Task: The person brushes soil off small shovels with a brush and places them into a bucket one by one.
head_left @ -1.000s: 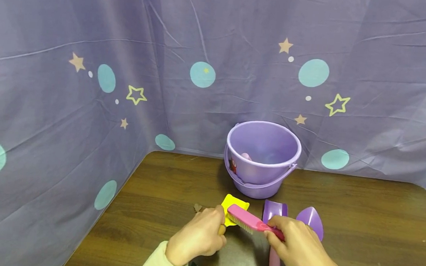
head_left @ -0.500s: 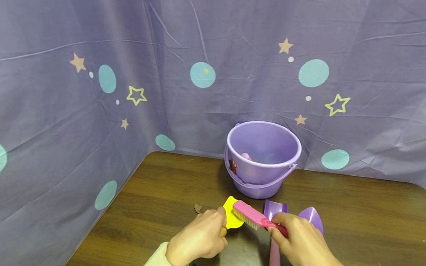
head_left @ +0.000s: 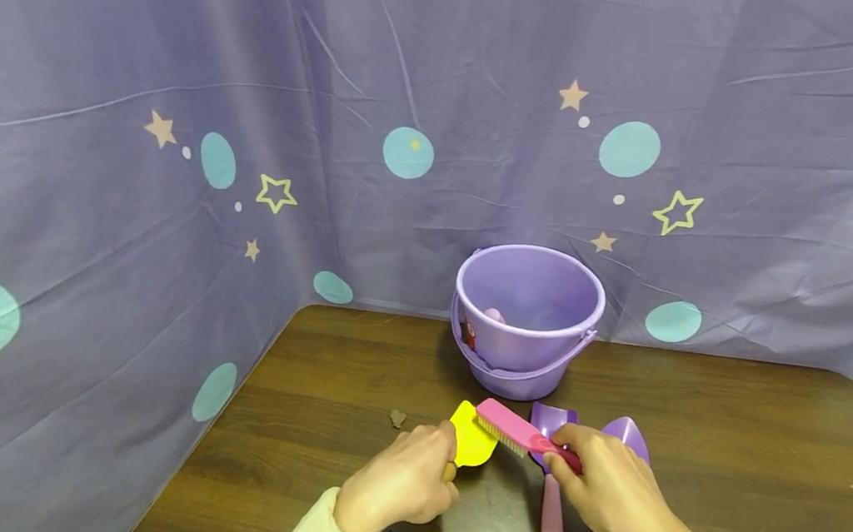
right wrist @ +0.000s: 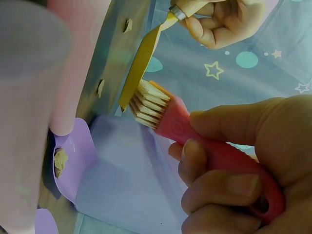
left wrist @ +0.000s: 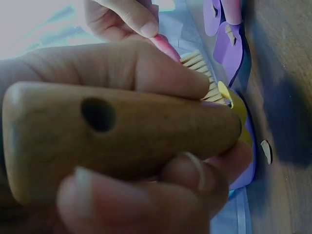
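Observation:
My left hand point(head_left: 405, 481) grips the wooden handle point(left wrist: 122, 136) of a small yellow hand shovel point(head_left: 473, 441), its blade raised above the table and tilted. In my right hand point(head_left: 612, 485) is a pink brush point(head_left: 511, 427), held by its red-pink handle point(right wrist: 229, 161). The brush's pale bristles point(right wrist: 148, 105) lie right against the yellow blade in the right wrist view. Under and beside the right hand lie a purple scoop point(head_left: 546, 417) and a pointed purple trowel point(head_left: 627, 434), both with pink handles. A dry leaf piece point(right wrist: 60, 162) sits in the scoop.
A purple bucket point(head_left: 520, 361) with its handle hanging down stands behind the hands, something pink inside it. A dry leaf bit point(head_left: 398, 418) lies on the wooden table point(head_left: 320, 375) left of the shovel. A patterned purple cloth point(head_left: 462, 202) hangs behind and at the left.
The brush has shifted right across the yellow shovel, along with the right hand. The shovel has tipped and moved slightly right and nearer, and the leaf bit beside it shows more clearly.

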`<act>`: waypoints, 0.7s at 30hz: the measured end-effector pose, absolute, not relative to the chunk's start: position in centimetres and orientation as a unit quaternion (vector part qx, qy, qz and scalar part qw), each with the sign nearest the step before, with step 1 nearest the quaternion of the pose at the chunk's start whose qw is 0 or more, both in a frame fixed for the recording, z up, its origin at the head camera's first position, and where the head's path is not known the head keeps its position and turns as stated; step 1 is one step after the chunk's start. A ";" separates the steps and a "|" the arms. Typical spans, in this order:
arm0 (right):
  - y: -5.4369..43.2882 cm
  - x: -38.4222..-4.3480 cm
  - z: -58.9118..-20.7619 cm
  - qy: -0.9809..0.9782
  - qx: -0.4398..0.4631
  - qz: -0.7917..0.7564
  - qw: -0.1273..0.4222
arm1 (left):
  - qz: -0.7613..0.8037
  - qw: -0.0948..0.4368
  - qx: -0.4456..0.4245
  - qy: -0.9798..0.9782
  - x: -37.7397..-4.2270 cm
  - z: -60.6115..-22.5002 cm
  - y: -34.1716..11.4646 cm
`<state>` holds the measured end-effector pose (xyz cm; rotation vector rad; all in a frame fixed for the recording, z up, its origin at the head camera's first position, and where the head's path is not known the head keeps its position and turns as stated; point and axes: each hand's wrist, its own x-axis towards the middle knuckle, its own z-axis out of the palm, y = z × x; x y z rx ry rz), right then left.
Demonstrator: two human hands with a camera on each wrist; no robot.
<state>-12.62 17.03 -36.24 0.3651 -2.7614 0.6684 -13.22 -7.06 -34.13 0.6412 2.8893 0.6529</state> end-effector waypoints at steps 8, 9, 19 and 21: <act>17.2 -12.9 -36.1 -0.944 0.141 0.251 0.163 | 0.206 0.061 0.213 0.953 -13.2 -34.3 -7.0; 17.2 -12.8 -36.0 -0.939 0.146 0.260 0.170 | 0.206 0.062 0.213 0.953 -13.2 -34.3 -7.0; 15.9 -12.2 -36.5 -0.924 0.196 0.280 0.174 | 0.204 0.053 0.216 0.953 -13.1 -34.2 -7.0; 15.6 -12.0 -36.8 -0.931 0.189 0.270 0.154 | 0.204 0.050 0.218 0.953 -13.1 -34.2 -6.9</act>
